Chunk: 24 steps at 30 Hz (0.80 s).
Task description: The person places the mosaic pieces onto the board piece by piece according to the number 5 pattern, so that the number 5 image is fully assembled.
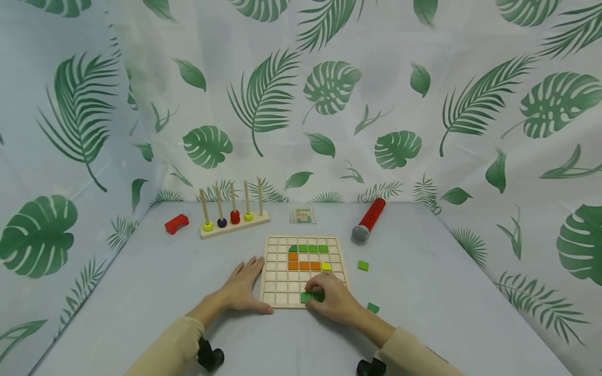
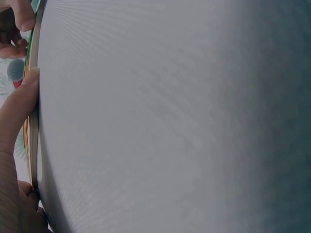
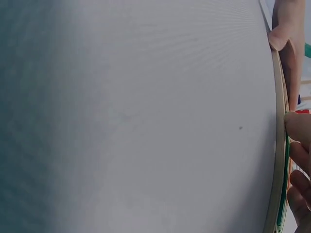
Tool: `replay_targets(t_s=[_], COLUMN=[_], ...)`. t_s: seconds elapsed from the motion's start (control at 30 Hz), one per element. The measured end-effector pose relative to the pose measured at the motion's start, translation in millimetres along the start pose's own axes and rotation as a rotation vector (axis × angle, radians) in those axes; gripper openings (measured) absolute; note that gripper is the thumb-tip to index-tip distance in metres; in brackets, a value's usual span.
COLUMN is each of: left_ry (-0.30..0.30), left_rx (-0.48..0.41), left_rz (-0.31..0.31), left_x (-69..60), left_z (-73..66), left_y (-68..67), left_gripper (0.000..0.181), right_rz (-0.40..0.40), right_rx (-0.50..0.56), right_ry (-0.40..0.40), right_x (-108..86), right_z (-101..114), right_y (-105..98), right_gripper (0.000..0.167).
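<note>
A wooden grid board [image 1: 277, 287] lies on the table with square tiles set in its cells. My left hand [image 1: 242, 287] rests with fingers spread along the board's left side, its thumb [image 2: 22, 104] at the near edge. Over the board's near row, my right hand [image 1: 334, 298] has curled fingers, with thumb and index finger at a green tile [image 1: 306, 297]. A darker green tile [image 1: 319, 296] lies beside it, partly covered by the fingers. Farther up the grid are a row of light green tiles [image 1: 312, 248], several orange tiles [image 1: 304, 266] and a yellow tile [image 1: 326, 266].
Two loose green tiles lie right of the board, a farther one [image 1: 363, 266] and a nearer one [image 1: 373, 307]. Behind stand a peg stacker [image 1: 235, 226] with colored beads, a red block [image 1: 176, 223], a patterned card [image 1: 302, 214] and a red microphone [image 1: 369, 220].
</note>
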<state>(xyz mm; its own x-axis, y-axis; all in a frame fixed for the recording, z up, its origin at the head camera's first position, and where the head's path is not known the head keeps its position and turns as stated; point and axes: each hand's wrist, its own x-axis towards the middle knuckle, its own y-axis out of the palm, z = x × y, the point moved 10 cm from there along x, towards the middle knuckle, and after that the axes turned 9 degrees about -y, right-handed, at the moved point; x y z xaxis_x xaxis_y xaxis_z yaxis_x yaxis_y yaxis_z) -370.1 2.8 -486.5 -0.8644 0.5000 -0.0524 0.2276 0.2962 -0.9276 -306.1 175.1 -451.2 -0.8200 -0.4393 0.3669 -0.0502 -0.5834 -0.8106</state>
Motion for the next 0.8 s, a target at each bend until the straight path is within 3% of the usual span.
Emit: replay_targets(t_s=[0.23, 0.4, 0.57, 0.8], left_ry=[-0.002, -0.007, 0.000, 0.003], left_rx=[-0.011, -0.014, -0.005, -0.022], left_rz=[0.006, 0.002, 0.002, 0.006], left_x=[-0.4, -0.9, -2.0, -2.3], left_z=[-1.3, -1.5, -2.1, -2.6], left_y=[-1.6, -3.9, -4.0, -2.9], left_gripper=[0.129, 0.129, 0.129, 0.129], right_rz=[-0.066, -0.118, -0.100, -0.053], right_rx=[0.088, 0.110, 0.058, 0.035], right_ry=[-0.015, 0.008, 0.073, 0.123], right_x=[-9.0, -26.8, -51.6, -84.1], right_z=[-6.0, -27.8, -51.0, -69.1], right_y=[-22.1, -48.1, -65.2, -73.7], right_gripper=[0.027, 0.028, 0.027, 0.032])
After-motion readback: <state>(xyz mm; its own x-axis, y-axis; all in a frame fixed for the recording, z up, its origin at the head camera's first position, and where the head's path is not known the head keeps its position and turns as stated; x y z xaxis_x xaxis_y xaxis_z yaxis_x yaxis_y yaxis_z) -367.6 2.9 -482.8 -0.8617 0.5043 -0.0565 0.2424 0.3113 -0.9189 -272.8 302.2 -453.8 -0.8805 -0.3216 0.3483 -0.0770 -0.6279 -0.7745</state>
